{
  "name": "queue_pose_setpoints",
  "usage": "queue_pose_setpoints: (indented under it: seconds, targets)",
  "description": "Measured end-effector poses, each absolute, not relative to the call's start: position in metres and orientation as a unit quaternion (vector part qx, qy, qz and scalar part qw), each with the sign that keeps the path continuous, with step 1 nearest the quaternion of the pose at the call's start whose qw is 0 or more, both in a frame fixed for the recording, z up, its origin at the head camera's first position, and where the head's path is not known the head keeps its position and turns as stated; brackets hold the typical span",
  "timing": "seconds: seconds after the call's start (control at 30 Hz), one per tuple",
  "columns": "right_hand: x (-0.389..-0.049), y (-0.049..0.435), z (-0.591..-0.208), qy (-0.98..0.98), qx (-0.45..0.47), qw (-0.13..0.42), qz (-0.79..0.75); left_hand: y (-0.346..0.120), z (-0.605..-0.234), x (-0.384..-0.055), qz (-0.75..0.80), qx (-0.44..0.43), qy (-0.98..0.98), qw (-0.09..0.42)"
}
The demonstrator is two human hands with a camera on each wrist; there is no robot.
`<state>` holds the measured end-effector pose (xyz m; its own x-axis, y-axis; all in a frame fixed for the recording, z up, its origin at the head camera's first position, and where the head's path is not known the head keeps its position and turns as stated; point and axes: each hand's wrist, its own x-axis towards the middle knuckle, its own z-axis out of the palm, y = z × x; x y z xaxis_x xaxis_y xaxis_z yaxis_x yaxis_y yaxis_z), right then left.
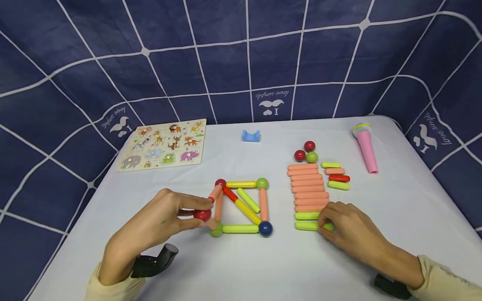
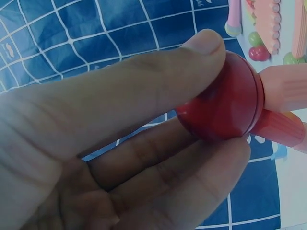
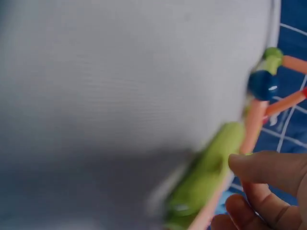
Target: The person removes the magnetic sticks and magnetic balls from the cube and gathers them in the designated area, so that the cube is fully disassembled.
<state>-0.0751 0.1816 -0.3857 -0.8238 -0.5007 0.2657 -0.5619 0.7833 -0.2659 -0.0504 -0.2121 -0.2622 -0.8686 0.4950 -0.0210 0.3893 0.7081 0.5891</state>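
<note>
Navy grid cloth (image 1: 226,67) behind worktop: white print, upside down, in three places. Middle print (image 1: 272,103): capital "I", heart sign, moustache shape, words "love simple". Left print (image 1: 119,121): "love simple" with moustache, tilted. Right print (image 1: 431,133): same words, heart, moustache, also tilted. Wrist views: only white fragments of print, lettering illegible.

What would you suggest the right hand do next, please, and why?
I'd probably have the right hand lift the green stick it touches: that stick lies loose, within grasp, while the left hand pinches a red ball with a pink stick against it.
</note>
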Motion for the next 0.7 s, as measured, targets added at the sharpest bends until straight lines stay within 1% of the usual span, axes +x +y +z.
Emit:
queue_pose_setpoints:
  seconds: [0.07, 0.3, 0.43, 0.5, 0.57, 0.63, 0.7]
  targets:
    - [-0.076, 0.172, -0.378, -0.935, 0.293, 0.089, 0.178, -0.211, -0.262, -0.051, 0.287, 0.243, 0.923, 0.088]
    - [-0.080, 0.117, -0.350, -0.911, 0.351, 0.046, 0.210, -0.208, -0.261, -0.049, 0.265, 0.241, 0.929, 0.094]
    - [-0.080, 0.089, -0.349, -0.893, 0.398, -0.006, 0.209, -0.216, -0.263, -0.051, 0.263, 0.249, 0.928, 0.089]
    - [-0.081, 0.080, -0.353, -0.889, 0.412, -0.035, 0.199, -0.226, -0.267, -0.060, 0.290, 0.258, 0.918, 0.083]
    - [-0.081, 0.074, -0.359, -0.889, 0.415, -0.055, 0.186, -0.235, -0.277, -0.076, 0.329, 0.251, 0.907, 0.077]
    - [-0.081, 0.072, -0.364, -0.890, 0.415, -0.057, 0.178, -0.242, -0.293, -0.098, 0.351, 0.246, 0.900, 0.076]
    - [-0.083, 0.071, -0.368, -0.890, 0.418, -0.052, 0.173, -0.246, -0.314, -0.116, 0.349, 0.239, 0.902, 0.089]
